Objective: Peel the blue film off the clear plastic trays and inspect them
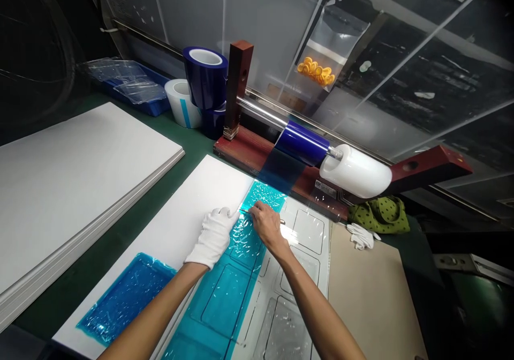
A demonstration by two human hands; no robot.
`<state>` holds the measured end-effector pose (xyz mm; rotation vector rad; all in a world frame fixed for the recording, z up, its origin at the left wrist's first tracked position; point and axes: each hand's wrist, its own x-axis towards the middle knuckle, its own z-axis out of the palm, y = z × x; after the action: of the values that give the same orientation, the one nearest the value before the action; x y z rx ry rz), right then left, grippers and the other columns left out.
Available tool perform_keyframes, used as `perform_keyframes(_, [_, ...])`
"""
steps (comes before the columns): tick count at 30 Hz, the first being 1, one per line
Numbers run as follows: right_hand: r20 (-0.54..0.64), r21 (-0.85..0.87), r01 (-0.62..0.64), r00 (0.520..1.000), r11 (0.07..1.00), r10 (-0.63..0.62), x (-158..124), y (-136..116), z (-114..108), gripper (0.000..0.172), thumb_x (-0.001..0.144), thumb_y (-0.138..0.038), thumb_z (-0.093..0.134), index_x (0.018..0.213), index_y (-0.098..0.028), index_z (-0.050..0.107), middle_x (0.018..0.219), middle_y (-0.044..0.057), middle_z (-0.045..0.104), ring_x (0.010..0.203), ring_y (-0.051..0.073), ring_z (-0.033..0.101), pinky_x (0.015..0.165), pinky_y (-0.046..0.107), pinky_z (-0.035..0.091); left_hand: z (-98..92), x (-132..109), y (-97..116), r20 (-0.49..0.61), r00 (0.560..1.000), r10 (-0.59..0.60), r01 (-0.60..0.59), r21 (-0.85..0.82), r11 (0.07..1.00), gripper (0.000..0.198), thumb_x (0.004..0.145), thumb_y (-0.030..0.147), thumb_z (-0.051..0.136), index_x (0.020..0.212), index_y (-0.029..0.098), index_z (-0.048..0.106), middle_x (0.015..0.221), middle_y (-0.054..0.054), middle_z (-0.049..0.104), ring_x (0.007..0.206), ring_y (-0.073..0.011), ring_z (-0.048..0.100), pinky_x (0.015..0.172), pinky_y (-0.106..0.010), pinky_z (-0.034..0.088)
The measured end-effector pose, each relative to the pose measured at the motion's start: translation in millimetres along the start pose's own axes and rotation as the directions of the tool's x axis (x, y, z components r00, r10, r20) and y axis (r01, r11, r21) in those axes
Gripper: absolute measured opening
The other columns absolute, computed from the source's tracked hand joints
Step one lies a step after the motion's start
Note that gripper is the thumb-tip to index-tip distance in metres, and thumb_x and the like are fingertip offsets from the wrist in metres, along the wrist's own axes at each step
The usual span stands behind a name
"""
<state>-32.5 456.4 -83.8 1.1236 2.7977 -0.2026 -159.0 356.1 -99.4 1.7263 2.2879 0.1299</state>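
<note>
My left hand (213,237), in a white knit glove, is closed at the left edge of a strip of translucent blue film (225,295). Whether its fingertips pinch the film is hidden. Bare, my right hand (265,223) grips a slim pen-shaped tool (282,222), its thin tip pointing left at the film near my gloved fingers. Wrinkled and shiny around both hands, the film lies smoother lower down, over a panel (309,230) with rounded rectangular outlines. Beyond my hands it runs up to a blue film roll (303,143) on a metal rod.
A red-brown stand (240,81) carries the rod and a white roll (356,171). White sheets (92,188) are stacked left; a blue film piece (128,295) lies lower left. Spare rolls (204,81) and a blue tray (155,105) stand behind. A glove (361,235) and green cloth (379,214) lie right.
</note>
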Motion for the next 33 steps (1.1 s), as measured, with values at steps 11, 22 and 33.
perform_keyframes(11, [0.037, 0.008, -0.022, 0.999, 1.0, 0.021, -4.3, 9.1, -3.0, 0.031, 0.096, -0.02, 0.034, 0.105, -0.025, 0.063, 0.105, 0.003, 0.06, 0.092, 0.016, 0.054, 0.059, 0.024, 0.031, 2.8, 0.4, -1.3, -0.005, 1.0, 0.019, -0.019, 0.011, 1.0, 0.042, 0.087, 0.016, 0.032, 0.122, 0.024, 0.053, 0.104, -0.014, 0.057, 0.093, -0.0273, 0.05, 0.077, -0.041, 0.04])
perform_keyframes(22, [0.003, 0.022, -0.048, 0.999, 0.999, 0.048, -7.2, 3.2, -3.6, 0.032, 0.096, -0.021, 0.032, 0.106, -0.025, 0.063, 0.104, 0.003, 0.06, 0.09, 0.016, 0.054, 0.056, 0.025, 0.029, 2.9, -0.5, 1.6, -0.007, 1.0, 0.018, -0.018, 0.037, 0.999, 0.049, 0.084, 0.01, 0.032, 0.123, 0.03, 0.052, 0.11, -0.012, 0.055, 0.096, -0.0266, 0.048, 0.078, -0.042, 0.039])
perform_keyframes(33, [0.046, -0.018, -0.03, 0.998, 0.999, 0.031, -4.9, 4.9, -2.7, 0.033, 0.097, -0.02, 0.031, 0.099, -0.023, 0.064, 0.102, 0.003, 0.06, 0.088, 0.016, 0.054, 0.057, 0.024, 0.03, -0.9, 0.2, 1.8, -0.004, 1.0, -0.027, 0.027, -0.034, 0.999, 0.037, 0.086, 0.018, 0.036, 0.116, 0.021, 0.057, 0.105, -0.015, 0.056, 0.095, -0.0267, 0.05, 0.08, -0.042, 0.039])
